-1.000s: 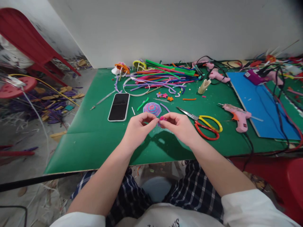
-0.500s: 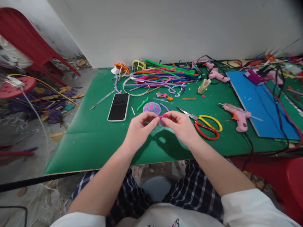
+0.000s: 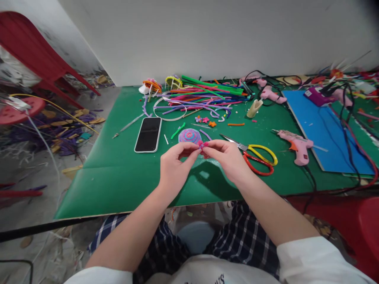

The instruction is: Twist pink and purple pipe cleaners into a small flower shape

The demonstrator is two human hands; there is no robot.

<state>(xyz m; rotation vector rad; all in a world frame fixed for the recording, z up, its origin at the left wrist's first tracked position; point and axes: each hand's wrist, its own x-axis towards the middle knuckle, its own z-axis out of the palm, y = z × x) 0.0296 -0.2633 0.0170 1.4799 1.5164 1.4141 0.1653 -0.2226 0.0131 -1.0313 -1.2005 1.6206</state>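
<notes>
Between my two hands is a small pink pipe-cleaner flower (image 3: 201, 145) with a purple middle, partly covered by fingertips. My left hand (image 3: 180, 159) pinches it from the left, and my right hand (image 3: 225, 156) pinches its right side. Just behind the fingers lies a round coil of pink, blue and purple pipe cleaner (image 3: 189, 135). A short purple piece (image 3: 205, 135) rests beside the coil. Farther back are several small finished flowers (image 3: 205, 120). Scissors (image 3: 257, 157) with red and yellow handles lie open close to my right hand.
A phone (image 3: 148, 135) lies to the left. Bundled pipe cleaners (image 3: 207, 94) and a white hoop (image 3: 170, 118) stretch along the back. On the right are a pink glue gun (image 3: 299, 146) with its cord, a blue board (image 3: 325, 134) and tangled cables.
The pink flower has turned between my fingertips, so more of its petals and purple middle show. Both hands stay in nearly the same place.
</notes>
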